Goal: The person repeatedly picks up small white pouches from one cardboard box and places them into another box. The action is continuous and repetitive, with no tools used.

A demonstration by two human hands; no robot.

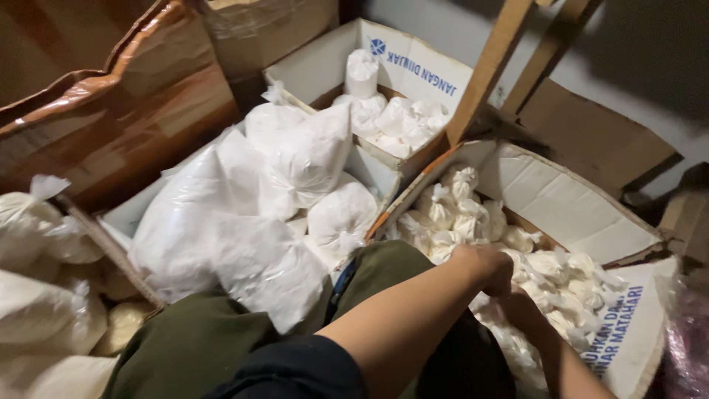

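Both hands, left hand (487,267) and right hand (523,307), are curled among small tied bags (550,266) (too many to count) in the right box (561,199); what they pinch cannot be told.

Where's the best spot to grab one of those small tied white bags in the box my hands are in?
Take a small tied bag by its twisted knot, coming straight down from above. The bags lie packed tight in the open cardboard box, sides pressed together, so only the gathered tops stick up free. Your left hand and right hand already reach in from the near edge.
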